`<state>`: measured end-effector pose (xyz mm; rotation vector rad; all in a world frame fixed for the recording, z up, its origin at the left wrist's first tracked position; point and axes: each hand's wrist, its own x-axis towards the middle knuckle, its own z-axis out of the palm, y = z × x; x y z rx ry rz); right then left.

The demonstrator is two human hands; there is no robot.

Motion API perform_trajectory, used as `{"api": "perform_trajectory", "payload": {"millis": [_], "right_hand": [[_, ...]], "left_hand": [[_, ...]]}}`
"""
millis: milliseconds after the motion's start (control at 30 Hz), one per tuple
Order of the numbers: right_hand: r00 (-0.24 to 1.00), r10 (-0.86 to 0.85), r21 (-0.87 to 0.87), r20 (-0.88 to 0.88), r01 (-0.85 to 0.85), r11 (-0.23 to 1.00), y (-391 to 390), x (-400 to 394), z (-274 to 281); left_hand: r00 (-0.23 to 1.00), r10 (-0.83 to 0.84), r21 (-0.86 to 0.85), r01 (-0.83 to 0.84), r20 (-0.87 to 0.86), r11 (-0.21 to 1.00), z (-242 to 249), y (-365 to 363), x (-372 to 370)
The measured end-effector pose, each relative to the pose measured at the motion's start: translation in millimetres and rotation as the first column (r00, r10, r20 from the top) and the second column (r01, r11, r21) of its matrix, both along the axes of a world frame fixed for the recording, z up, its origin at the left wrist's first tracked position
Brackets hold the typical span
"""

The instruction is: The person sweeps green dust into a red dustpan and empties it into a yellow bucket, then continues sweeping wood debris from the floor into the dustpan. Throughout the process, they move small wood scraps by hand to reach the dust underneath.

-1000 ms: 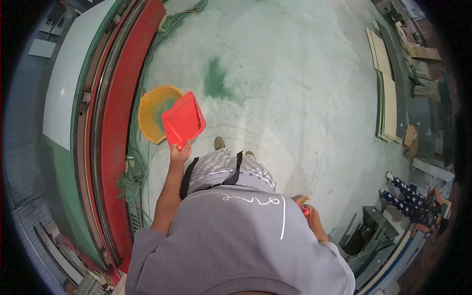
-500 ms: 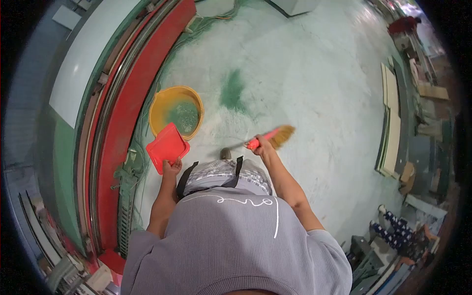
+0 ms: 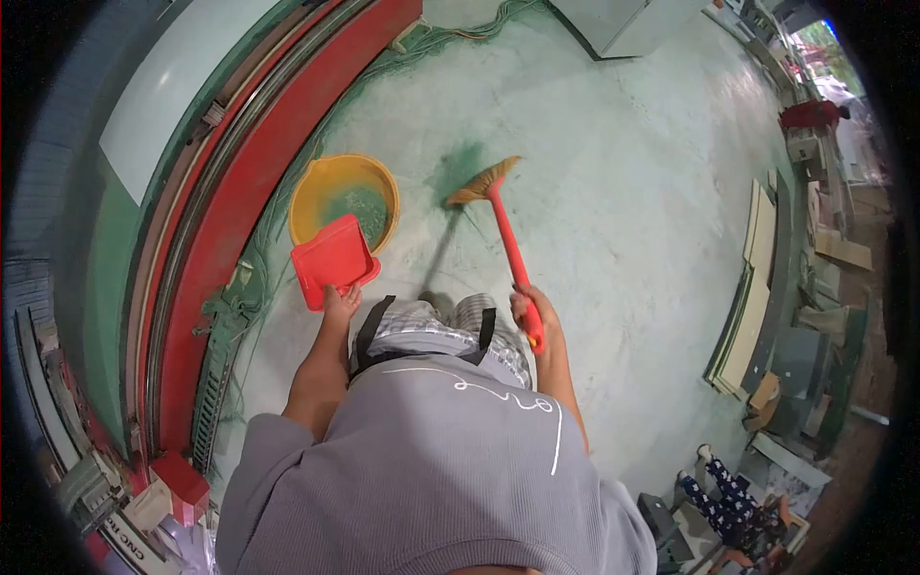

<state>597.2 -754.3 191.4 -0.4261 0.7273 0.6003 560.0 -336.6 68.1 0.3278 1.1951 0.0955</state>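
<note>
My left hand point(image 3: 340, 303) grips the handle of a red dustpan point(image 3: 331, 259), held just in front of a yellow basin point(image 3: 316, 182) with green dust in it. My right hand point(image 3: 532, 311) holds the red handle of a broom point(image 3: 500, 222). Its straw head point(image 3: 484, 180) touches the floor at a patch of green powder point(image 3: 460, 163), right of the basin.
A long red and green machine frame point(image 3: 240, 182) with cables runs along the left. Stacked boards point(image 3: 752, 297) lie on the right. Another person in patterned trousers point(image 3: 733, 498) sits at the lower right. A grey cabinet point(image 3: 623, 24) stands at the top.
My right hand has swung the broom forward, so its head now reaches the green powder. The dustpan has shifted slightly toward the basin. The view has tilted.
</note>
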Motion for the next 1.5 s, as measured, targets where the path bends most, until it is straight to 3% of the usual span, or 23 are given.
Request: {"api": "perform_trajectory", "payload": {"millis": [67, 133, 200, 333, 400, 467, 533, 633, 700, 767, 833, 867, 900, 933, 967, 1000, 1067, 1100, 1167, 1233, 1333, 1433, 1500], "right_hand": [[1.0, -0.002, -0.091, 0.029, 0.004, 0.996, -19.1, -39.6, 19.6], [0.99, -0.135, -0.13, 0.048, 0.14, 0.982, -32.5, -75.3, 59.7], [0.961, -0.274, -0.214, -0.025, 0.263, 0.941, -53.4, -109.3, 62.7], [0.92, -0.379, -0.279, -0.101, 0.34, 0.898, -116.7, -150.0, 28.3], [0.932, -0.356, -0.281, -0.074, 0.323, 0.904, -163.6, -156.3, 16.4], [0.874, -0.451, -0.091, -0.179, 0.442, 0.892, -229.3, -158.3, -23.4], [0.842, -0.486, -0.145, -0.233, 0.464, 0.874, -279.9, -144.9, -63.5], [0.928, -0.338, -0.145, -0.157, 0.317, 0.937, -305.0, -103.5, -58.7], [0.887, -0.443, -0.537, -0.131, 0.312, 0.784, -285.3, -53.9, -45.7], [0.852, -0.49, -0.459, -0.185, 0.366, 0.81, -254.9, -8.0, -55.7], [0.95, -0.298, -0.367, -0.091, 0.246, 0.897, -224.9, 33.0, -84.9], [0.989, -0.12, -0.347, -0.085, 0.084, 0.934, -204.5, 52.0, -90.1], [0.993, -0.062, -0.304, -0.096, 0.03, 0.952, -173.4, 69.0, -72.7], [0.995, 0.076, -0.412, -0.061, -0.095, 0.906, -143.9, 82.8, -56.1], [0.986, 0.159, -0.316, -0.052, -0.167, 0.934, -100.6, 90.9, -77.4], [0.96, 0.279, -0.337, 0.006, -0.261, 0.905, -83.9, 102.6, -67.4], [0.971, 0.238, -0.36, 0.001, -0.222, 0.906, -48.1, 127.6, -48.3], [0.946, 0.32, -0.327, 0.055, -0.286, 0.901, -38.4, 138.5, -33.7], [0.912, 0.391, -0.297, 0.125, -0.342, 0.892, -30.4, 170.4, -12.2], [0.863, 0.474, -0.087, 0.177, -0.466, 0.881, -22.6, 191.3, -4.5], [0.835, 0.526, -0.017, 0.164, -0.531, 0.848, -41.0, 210.9, 11.4], [0.771, 0.592, -0.261, 0.235, -0.536, 0.803, -65.8, 216.3, 39.8], [0.668, 0.706, -0.519, 0.236, -0.528, 0.673, -94.6, 214.1, 43.7]], "left_hand": [[0.999, 0.021, 0.024, -0.02, -0.036, 1.0, 17.1, -5.0, 12.6], [0.998, 0.026, 0.038, -0.024, -0.064, 0.999, 26.8, -9.5, 28.8], [0.998, -0.066, -0.003, 0.066, 0.0, 0.998, 13.9, -3.4, 31.7], [0.986, -0.094, -0.012, 0.096, 0.141, 0.995, 27.8, -14.1, 29.9], [0.998, -0.061, 0.0, 0.061, 0.029, 0.998, 57.8, -20.4, 42.4], [0.992, -0.093, 0.006, 0.093, 0.079, 0.996, 62.7, -19.2, 45.7], [0.987, -0.111, 0.019, 0.11, 0.112, 0.994, 61.7, -23.0, 52.2], [0.988, -0.017, -0.072, 0.028, 0.153, 0.997, 90.9, -36.3, 52.5], [0.957, 0.015, -0.103, 0.016, 0.29, 0.995, 101.5, -49.2, 52.9], [0.971, 0.051, -0.03, -0.045, 0.233, 0.999, 118.1, -63.1, 52.3], [0.977, 0.1, 0.032, -0.108, 0.187, 0.994, 119.5, -79.4, 46.3], [0.965, 0.101, 0.02, -0.109, 0.241, 0.994, 109.6, -82.4, 41.0], [0.951, 0.107, 0.011, -0.115, 0.29, 0.993, 98.7, -86.1, 32.8], [0.946, 0.14, 0.011, -0.15, 0.291, 0.989, 88.3, -91.0, 22.7], [0.949, 0.141, 0.006, -0.149, 0.281, 0.989, 72.6, -69.6, 4.3], [0.954, 0.135, 0.008, -0.143, 0.267, 0.99, 70.2, -74.4, -7.0], [0.959, 0.218, 0.009, -0.223, 0.181, 0.975, 69.1, -87.0, -23.6], [0.958, 0.273, 0.003, -0.274, 0.09, 0.962, 68.9, -91.4, -29.3], [0.961, 0.263, 0.015, -0.265, 0.084, 0.964, 66.2, -96.7, -39.0], [0.967, 0.245, 0.004, -0.246, 0.076, 0.969, 50.7, -90.4, -53.5], [0.967, 0.253, 0.042, -0.252, -0.02, 0.967, 25.1, -97.6, -50.3], [0.952, 0.301, -0.152, -0.291, 0.052, 0.945, -17.6, -88.9, -10.2], [0.927, 0.366, -0.286, -0.33, 0.079, 0.9, -42.5, -110.2, 5.2]]}}
